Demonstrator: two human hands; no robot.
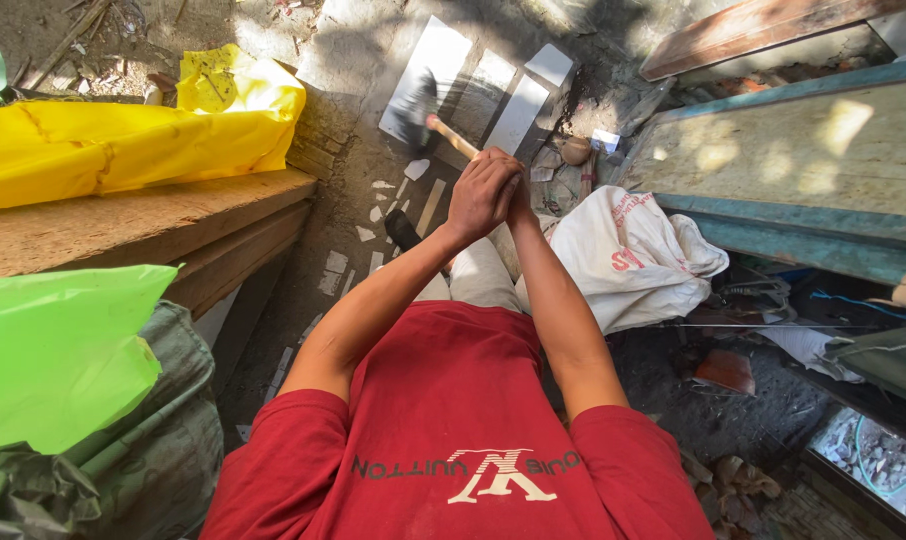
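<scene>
We hold both hands together out in front of us, clasped around the wooden handle of a hammer (425, 112). Our left hand (480, 192) wraps over the near end of the handle with the fingers closed tight, and our right hand (519, 200) presses against it from the right, mostly hidden behind the left, so we cannot tell exactly how its fingers lie. The handle runs up and to the left from our grip, and the dark hammer head at its far end is blurred, above the pale tiles (443, 55) that lie flat on the dirt ground. More light tile strips (518, 112) lie just to the right of the hammer head, and small white tile chips (378, 212) are scattered on the ground nearer to us, left of our hands.

To the left, a yellow plastic sheet (123, 140) lies on top of stacked wooden boards (143, 225), and a green plastic bag (58, 350) sits nearer, over a grey-green sack (163, 430). To the right of our forearms a white sack (628, 260) with red print lies crumpled on the ground. Further right stands a worn panel with a blue-green frame (783, 160).
</scene>
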